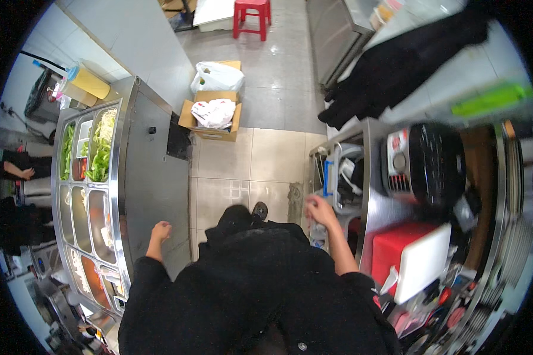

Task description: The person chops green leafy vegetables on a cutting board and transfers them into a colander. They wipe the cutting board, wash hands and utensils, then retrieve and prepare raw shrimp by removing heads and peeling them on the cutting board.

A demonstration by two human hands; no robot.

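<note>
My left hand (161, 231) hangs beside the steel side panel (149, 191) of a prep counter, its fingers loosely curled; no object shows in it. On that counter, steel pans hold leafy greens (100, 164), bean sprouts (106, 124) and other ingredients, including an orange-red one (95, 279). To the other side, my right hand (320, 211) is blurred, with bent fingers partly apart and nothing visible in them. It is nearest a steel shelf unit with a clear plastic bin (337, 202) and a blue-handled container (328, 177). Whether the hand touches them I cannot tell.
Ahead on the tiled floor sits a cardboard box (213, 133) with white plastic bags (215, 113). A red stool (252, 17) stands farther off. The right counter bears a black cooker (435, 164), a red block (395, 248) and a white cutting board (424, 264). Another person (24, 171) stands far left.
</note>
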